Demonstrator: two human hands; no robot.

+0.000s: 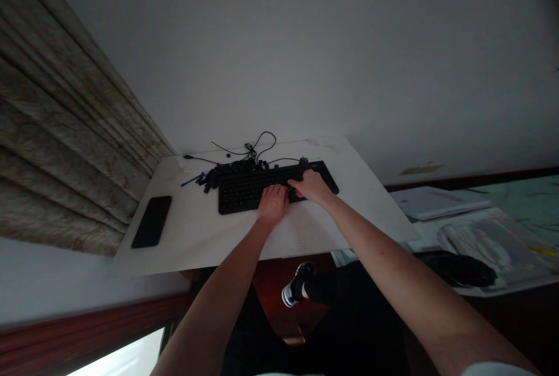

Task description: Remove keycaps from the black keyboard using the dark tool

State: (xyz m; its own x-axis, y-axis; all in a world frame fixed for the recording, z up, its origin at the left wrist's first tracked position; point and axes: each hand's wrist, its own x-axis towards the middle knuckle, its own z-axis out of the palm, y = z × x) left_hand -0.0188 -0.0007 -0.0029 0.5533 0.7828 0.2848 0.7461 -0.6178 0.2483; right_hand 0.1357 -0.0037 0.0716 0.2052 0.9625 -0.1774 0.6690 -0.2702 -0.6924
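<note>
A black keyboard (pixel 244 192) lies on the white table (pixel 196 248), tilted slightly up to the right. My left hand (pixel 273 204) rests palm down on its lower middle edge, fingers laid over the keys. On the right part of the keyboard is my right hand (pixel 309 185), its fingers curled and thumb pointing left, around a small dark object (pixel 303 162) that sticks up past the knuckles. What that object is cannot be made out. Loose black keycaps (pixel 212 178) are heaped along the keyboard's upper left side.
A black cable (pixel 266 133) loops behind the keyboard. A blue tool (pixel 192 180) lies left of the heap, and a black phone (pixel 152 222) near the table's left side. Curtains (pixel 65 108) hang at the left. Papers (pixel 437 201) and plastic packaging (pixel 484 245) lie at the right.
</note>
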